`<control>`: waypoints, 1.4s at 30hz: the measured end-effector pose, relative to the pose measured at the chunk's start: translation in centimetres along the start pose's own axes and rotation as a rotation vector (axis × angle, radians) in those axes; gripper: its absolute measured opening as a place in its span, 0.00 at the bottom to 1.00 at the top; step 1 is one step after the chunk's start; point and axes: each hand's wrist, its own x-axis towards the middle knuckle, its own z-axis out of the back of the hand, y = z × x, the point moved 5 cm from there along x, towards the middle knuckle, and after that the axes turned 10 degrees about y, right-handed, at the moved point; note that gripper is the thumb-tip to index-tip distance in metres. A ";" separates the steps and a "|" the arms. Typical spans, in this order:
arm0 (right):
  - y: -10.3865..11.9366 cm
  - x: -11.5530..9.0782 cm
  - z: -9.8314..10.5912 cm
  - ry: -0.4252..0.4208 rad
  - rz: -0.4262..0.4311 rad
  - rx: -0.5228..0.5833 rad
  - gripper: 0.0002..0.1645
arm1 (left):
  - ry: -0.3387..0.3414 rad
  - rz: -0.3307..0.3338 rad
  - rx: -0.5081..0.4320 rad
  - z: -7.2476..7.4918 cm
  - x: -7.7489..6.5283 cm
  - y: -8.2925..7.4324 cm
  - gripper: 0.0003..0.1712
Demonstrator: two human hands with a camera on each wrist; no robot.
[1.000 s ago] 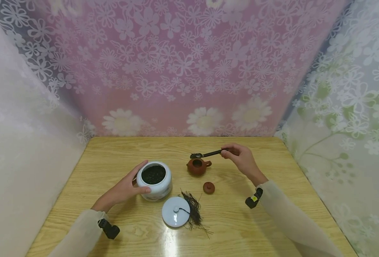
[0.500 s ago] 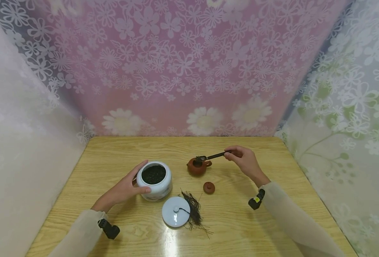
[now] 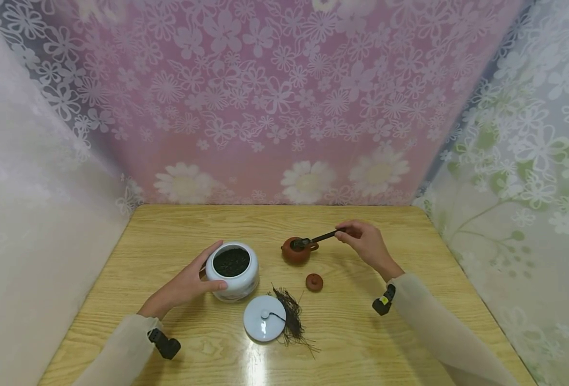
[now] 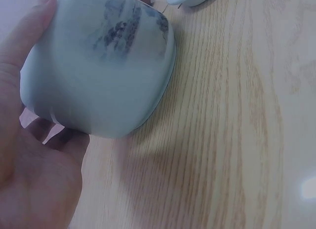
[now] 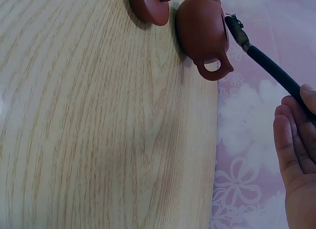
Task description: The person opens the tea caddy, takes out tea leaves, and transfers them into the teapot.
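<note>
My left hand (image 3: 187, 289) grips the side of a white porcelain jar (image 3: 238, 289), thumb at the front and fingers behind. Dark tea leaves (image 3: 231, 261) fill the jar, which leans slightly in the left wrist view. Between thumb and fingers, my right hand (image 3: 365, 244) pinches the dark handle of a tea scoop (image 3: 325, 236). The scoop's head, bearing some dark leaves, is right at the mouth of a small reddish-brown clay teapot (image 3: 295, 257). In the right wrist view the teapot's handle (image 5: 217, 73) points toward my hand.
The teapot's lid (image 3: 314, 282) lies in front of it on the wooden table (image 3: 361, 338). A white jar lid (image 3: 260, 328) with a dark stringy tassel (image 3: 291, 316) rests in front of the jar. Floral cloth (image 3: 265, 107) hangs behind the table.
The scoop's head has moved from behind the teapot's rim to over its mouth, then lower and tilted down. My right hand shifted slightly right. The left hand and jar stayed put.
</note>
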 end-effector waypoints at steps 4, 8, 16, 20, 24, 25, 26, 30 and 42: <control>0.2 0.1 -0.1 -0.003 0.013 -0.027 0.17 | -0.005 0.001 0.004 0.0 0.0 -0.1 0.62; 0.3 0.3 -0.1 0.002 0.017 -0.050 0.16 | -0.010 0.002 0.008 0.0 0.0 -0.1 0.62; 1.4 0.6 -0.2 -0.014 0.073 -0.142 0.14 | -0.011 0.006 0.015 -0.1 0.0 -0.2 0.61; 1.9 0.7 -0.2 -0.022 0.112 -0.173 0.14 | -0.015 0.009 0.032 0.0 -0.1 -0.3 0.61; 2.1 0.7 -0.4 -0.023 0.136 -0.185 0.14 | -0.016 0.005 0.030 -0.1 -0.1 -0.3 0.62; 2.1 0.7 -0.4 -0.024 0.139 -0.187 0.13 | -0.015 0.005 0.027 -0.1 0.0 -0.3 0.62; 2.1 0.7 -0.4 -0.026 0.142 -0.194 0.13 | -0.015 0.006 0.023 -0.1 0.0 -0.3 0.62; 2.2 0.7 -0.5 -0.030 0.151 -0.205 0.13 | -0.017 0.006 0.018 -0.1 0.0 -0.2 0.62; 2.3 0.7 -0.6 -0.067 0.105 -0.146 0.15 | -0.014 0.011 0.013 0.0 -0.2 -0.1 0.62</control>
